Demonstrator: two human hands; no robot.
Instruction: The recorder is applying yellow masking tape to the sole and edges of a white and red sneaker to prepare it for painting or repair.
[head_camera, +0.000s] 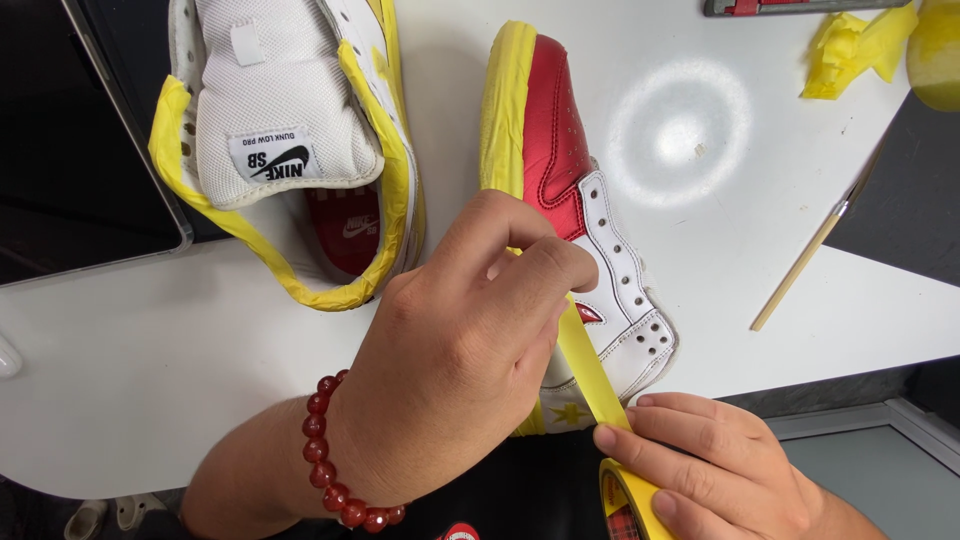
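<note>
At the near edge of the white table (150, 370), I see my left hand (455, 350) knuckles-up, wrist bent inward, a string of red beads (335, 455) around it. Its fingers curl down and the fingertips (560, 265) press a strip of yellow tape (590, 365) against the side of the red and white shoe (590, 230). That hand is clenched on the tape where it meets the shoe. My right hand (715, 465) sits lower, at the bottom edge of the view, palm down, thumb and forefinger pinching the same strip near its lower end while the remaining fingers wrap the tape roll (630, 500). The strip runs taut and slanted between the two hands, from the shoe's heel side down to the roll.

This shoe lies with its toe pointing away from me, its sole edge already covered in yellow tape, its heel hanging over the table edge under my left hand. Just beside it on the left lies a second shoe (290, 130), opening toward me, white mesh tongue showing, its collar rimmed in the same yellow tape.

Farther right, a thin wooden-handled brush (810, 255) lies aslant on the table. A crumpled wad of yellow tape (850, 50) sits near the top right corner, with a knife-like tool (790, 6) along the top edge. A dark tablet (70, 150) lies at the far left.
</note>
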